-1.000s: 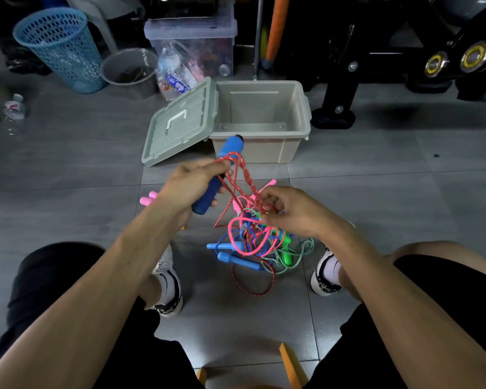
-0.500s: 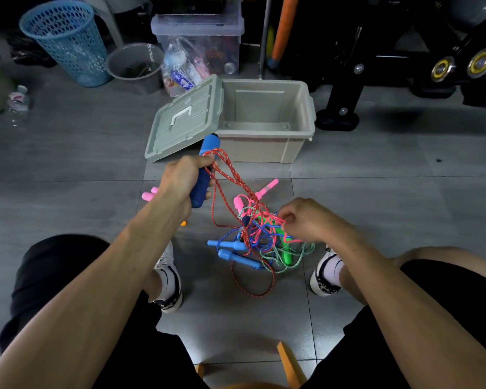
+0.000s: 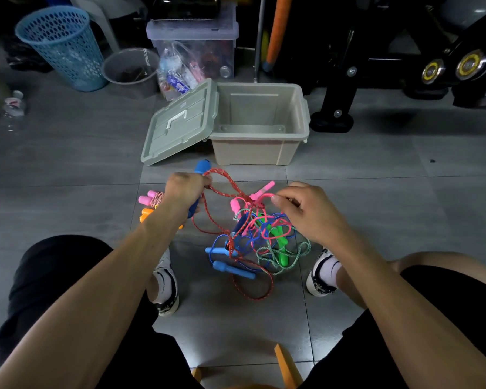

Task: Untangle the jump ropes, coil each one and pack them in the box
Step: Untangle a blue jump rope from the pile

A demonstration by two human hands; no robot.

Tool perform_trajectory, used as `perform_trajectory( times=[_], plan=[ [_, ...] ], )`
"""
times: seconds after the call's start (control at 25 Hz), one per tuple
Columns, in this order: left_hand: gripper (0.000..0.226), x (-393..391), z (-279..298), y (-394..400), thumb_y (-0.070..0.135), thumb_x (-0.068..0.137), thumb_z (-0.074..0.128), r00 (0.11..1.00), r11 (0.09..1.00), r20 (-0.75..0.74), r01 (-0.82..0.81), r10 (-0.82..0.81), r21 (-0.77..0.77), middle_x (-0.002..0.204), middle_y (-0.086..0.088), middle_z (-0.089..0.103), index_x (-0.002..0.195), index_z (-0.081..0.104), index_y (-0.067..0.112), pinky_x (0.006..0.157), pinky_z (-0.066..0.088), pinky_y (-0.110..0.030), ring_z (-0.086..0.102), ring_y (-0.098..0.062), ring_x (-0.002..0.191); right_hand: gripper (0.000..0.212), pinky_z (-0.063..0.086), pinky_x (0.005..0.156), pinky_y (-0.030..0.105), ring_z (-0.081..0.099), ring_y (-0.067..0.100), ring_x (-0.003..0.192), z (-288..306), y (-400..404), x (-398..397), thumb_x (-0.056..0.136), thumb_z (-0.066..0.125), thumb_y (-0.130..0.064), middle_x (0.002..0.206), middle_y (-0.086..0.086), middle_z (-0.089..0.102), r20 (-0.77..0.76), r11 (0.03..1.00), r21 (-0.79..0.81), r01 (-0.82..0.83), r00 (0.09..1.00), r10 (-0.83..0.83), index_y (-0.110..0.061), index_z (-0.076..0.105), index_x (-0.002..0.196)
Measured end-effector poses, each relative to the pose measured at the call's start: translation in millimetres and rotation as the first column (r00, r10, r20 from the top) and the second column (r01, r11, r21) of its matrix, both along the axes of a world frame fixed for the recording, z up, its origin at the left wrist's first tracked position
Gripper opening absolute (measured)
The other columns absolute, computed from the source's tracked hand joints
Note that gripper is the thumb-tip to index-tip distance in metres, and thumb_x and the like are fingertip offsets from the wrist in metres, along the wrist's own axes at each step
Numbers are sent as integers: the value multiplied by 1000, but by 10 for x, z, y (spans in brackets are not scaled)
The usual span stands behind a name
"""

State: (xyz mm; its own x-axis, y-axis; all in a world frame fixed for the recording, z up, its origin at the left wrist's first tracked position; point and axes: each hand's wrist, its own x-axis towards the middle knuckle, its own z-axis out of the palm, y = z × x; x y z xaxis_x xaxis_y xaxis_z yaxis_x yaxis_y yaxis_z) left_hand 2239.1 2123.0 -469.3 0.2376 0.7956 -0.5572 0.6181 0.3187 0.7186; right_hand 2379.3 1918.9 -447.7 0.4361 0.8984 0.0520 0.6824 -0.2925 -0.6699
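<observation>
Floor (image 3: 376, 192): grey tiles, carrying everything in view
Box (image 3: 299, 108): beige, lid off, upper centre of the frame, nothing visible inside
Lid (image 3: 180, 127): grey-green with a white handle, propped tilted against the box's left side
Basket (image 3: 62, 46): blue mesh, upper left of the frame, beside a grey bucket (image 3: 129, 68)
Clear bin (image 3: 194, 43): behind the lid, packed with bags and small items
Rope tangle (image 3: 253, 237): centre of the frame between the two shoes, red, pink, blue and green cords knotted together with blue, green and pink handles in it
Red rope (image 3: 222, 186): runs from the blue handle down into the tangle, with a loop lying on the floor below it
Left hand (image 3: 185, 189): clenched around a blue handle (image 3: 202, 165) whose top sticks out above the fist, held up over the floor
Right hand (image 3: 303, 206): fingertips pinching a pink cord (image 3: 264, 196) at the top of the tangle
Coiled ropes (image 3: 149, 203): pink and orange handles lying left of the left wrist, apart from the tangle
</observation>
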Motion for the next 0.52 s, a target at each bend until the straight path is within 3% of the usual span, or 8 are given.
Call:
perform_trajectory(
  times=[0.08,0.16,0.32,0.44,0.52],
  plan=[
    [22,37,-61,-67,27,80,68,983,987,-124,147,-138,66,61,-5,55,75,58,9,30,32,-15,49,-17,46,25,29,57,11,46,0,62,3,4,-4,98,57,-23,63,-11,38,56,1000,13,-25,998,24,-15,68,77],
    [25,70,-129,-123,31,80,64,930,945,-252,304,-266,122,61,-4,58,77,59,7,36,35,-18,51,-17,45,20,29,61,11,44,3,63,12,20,-17,98,56,-19,67,-11,45,90,993,119,10,996,-21,-10,71,87],
    [27,63,-212,-202,34,80,61,834,873,-406,464,-373,152,75,-7,63,89,62,9,49,37,-24,57,-19,58,22,30,57,11,42,4,58,80,6,8,96,53,-14,63,-9,45,-52,879,409,246,968,-247,-14,54,74],
    [26,58,-204,-207,35,81,61,827,856,-381,495,-413,148,71,-5,61,84,63,9,51,38,-24,55,-19,58,26,33,57,25,46,15,60,24,40,73,95,49,-18,65,4,52,-191,894,292,340,937,-294,-9,49,70],
    [24,75,-145,-204,33,81,64,884,879,-259,440,-388,183,56,1,53,70,63,11,46,36,-20,48,-13,45,26,33,59,30,53,25,66,-97,52,126,95,52,-17,70,10,59,-104,936,76,345,936,-336,-4,56,73]
  ],
)
